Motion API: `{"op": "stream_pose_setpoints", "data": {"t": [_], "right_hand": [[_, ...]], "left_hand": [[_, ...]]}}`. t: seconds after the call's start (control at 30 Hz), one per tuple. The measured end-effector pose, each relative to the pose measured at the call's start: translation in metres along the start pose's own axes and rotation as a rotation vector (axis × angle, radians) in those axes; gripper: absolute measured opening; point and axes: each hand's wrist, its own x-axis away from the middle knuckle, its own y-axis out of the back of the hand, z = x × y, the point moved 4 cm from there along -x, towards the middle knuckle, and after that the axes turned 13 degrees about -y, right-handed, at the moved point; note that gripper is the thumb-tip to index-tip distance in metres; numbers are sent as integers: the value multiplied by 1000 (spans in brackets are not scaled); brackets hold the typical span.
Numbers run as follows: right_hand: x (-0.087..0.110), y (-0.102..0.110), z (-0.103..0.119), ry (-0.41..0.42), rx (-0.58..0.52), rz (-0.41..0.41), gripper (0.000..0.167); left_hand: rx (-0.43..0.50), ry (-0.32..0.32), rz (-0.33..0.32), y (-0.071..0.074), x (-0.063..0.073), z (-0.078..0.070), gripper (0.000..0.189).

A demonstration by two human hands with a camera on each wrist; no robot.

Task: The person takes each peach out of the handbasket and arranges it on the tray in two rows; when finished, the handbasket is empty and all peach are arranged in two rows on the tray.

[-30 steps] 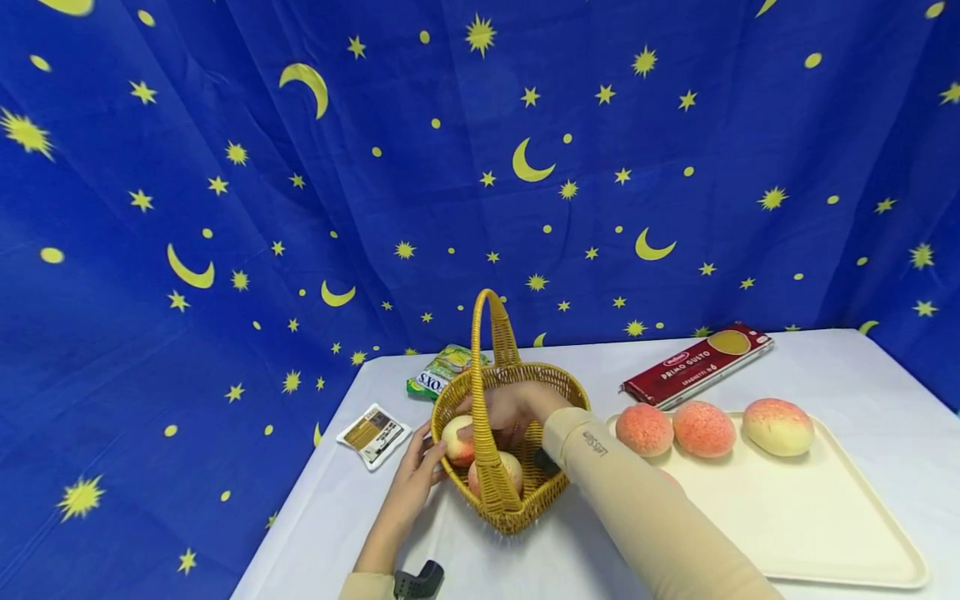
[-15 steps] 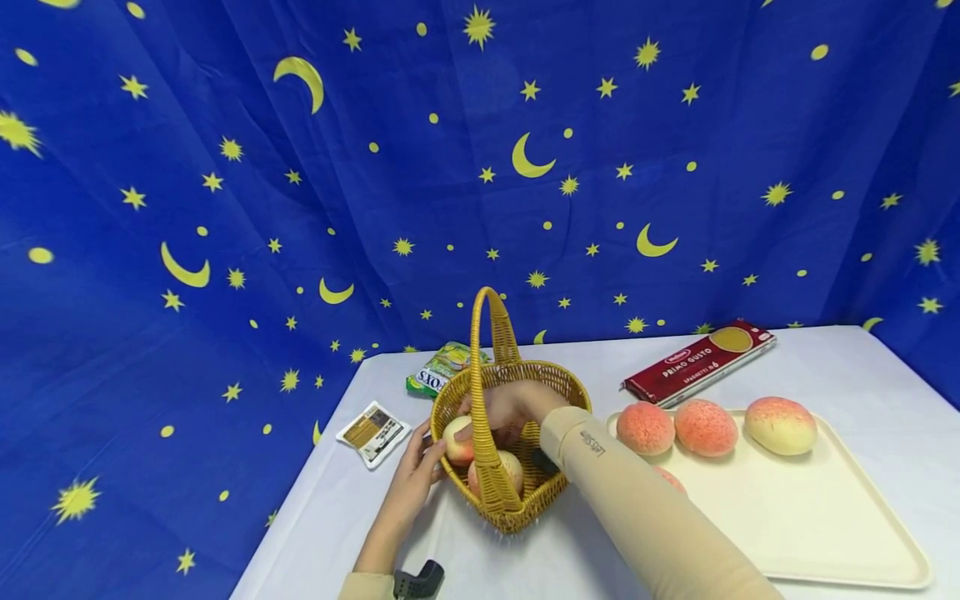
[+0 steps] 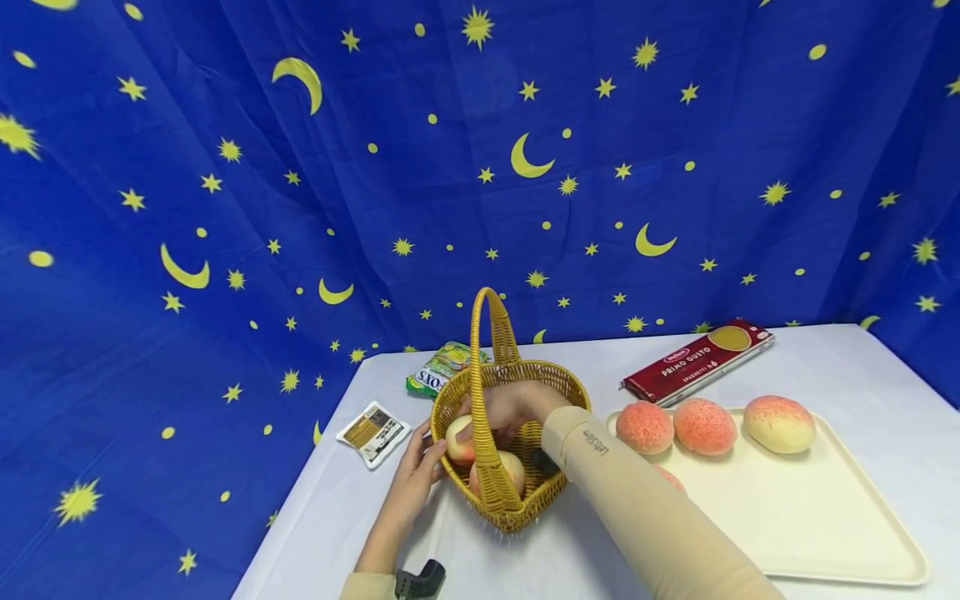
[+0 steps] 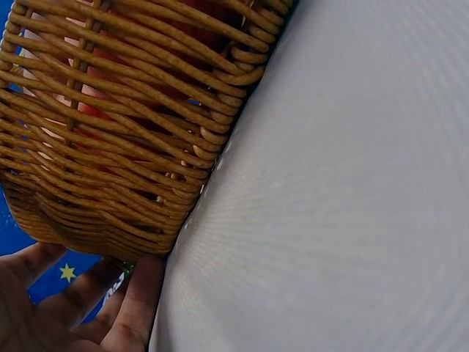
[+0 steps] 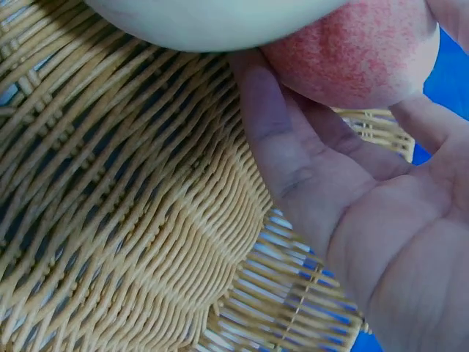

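A yellow heart-shaped wicker basket with a tall arched handle stands on the table. Inside its left part, my right hand grips a pale peach with a red blush; the right wrist view shows fingers and thumb round the peach's reddish side. A second peach lies near the basket's front, partly behind the handle. From outside, my left hand touches the basket's left wall, and straight fingers meet the wicker in the left wrist view.
At the right, a cream tray bears several peaches, one mostly hidden by my right sleeve. Behind it lies a red spaghetti pack. A green candy bag sits behind the basket, and a small white-and-brown packet lies to its left.
The gripped peach has shifted very slightly to the right inside the basket. Both hands and the basket otherwise stay nearly where they were.
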Motion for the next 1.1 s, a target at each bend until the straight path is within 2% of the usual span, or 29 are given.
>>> {"op": "stream_pose_setpoints", "data": {"t": [0.1, 0.33, 0.6, 0.67, 0.9, 1.1], "right_hand": [[4, 4, -2, 14, 2, -11, 48], [15, 19, -9, 24, 17, -78, 56], [26, 32, -13, 65, 47, -120, 77], [29, 34, -14, 74, 54, -135, 76], [41, 42, -18, 120, 93, -181, 52], [53, 51, -25, 153, 148, -197, 56]], "left_hand": [[-7, 1, -3, 0, 0, 1, 59], [-14, 3, -1, -1, 1, 5, 61], [-6, 2, -6, -2, 0, 3, 60], [-5, 2, -8, -1, 0, 2, 59], [-2, 5, -8, -1, 0, 1, 59], [-13, 1, -9, 0, 0, 0, 59]]}}
